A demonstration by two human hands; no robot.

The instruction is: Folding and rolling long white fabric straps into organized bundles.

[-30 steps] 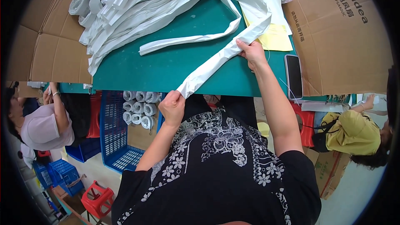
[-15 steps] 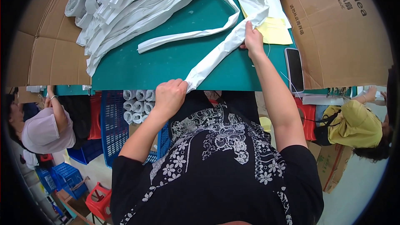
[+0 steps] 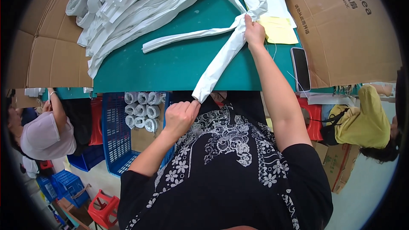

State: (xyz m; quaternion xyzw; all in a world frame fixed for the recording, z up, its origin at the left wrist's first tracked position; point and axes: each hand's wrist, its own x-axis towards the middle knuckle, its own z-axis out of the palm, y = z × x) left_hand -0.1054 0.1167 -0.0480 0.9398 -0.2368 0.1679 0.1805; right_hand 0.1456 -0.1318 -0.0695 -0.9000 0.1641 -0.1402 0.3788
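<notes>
A long white strip (image 3: 221, 66) of thin, creased material, folded flat like a sleeve, slants across the table's front edge. My left hand (image 3: 181, 117) pinches its near end just off the edge, fingers closed. Farther up, my right hand (image 3: 254, 33) grips the same strip, thumb on top. Beyond that hand the strip bends over and its other part runs back left, ending in a loose tail (image 3: 179, 38) on the green table. A large heap of similar white strips (image 3: 145, 12) lies at the far left, with several rolled ones at its outer side.
Yellow sheets (image 3: 279, 32) and a phone (image 3: 300, 69) lie at the table's right. Cardboard (image 3: 341, 38) flanks both sides. Below the edge, a blue crate (image 3: 117, 145) holds several white rolls (image 3: 140, 110). Two people sit nearby, one each side; red stools (image 3: 103, 208) stand around.
My left hand has drawn the strip's near end slightly toward me and right, past the table edge. My right hand has shifted a little left, so the strip lies steeper.
</notes>
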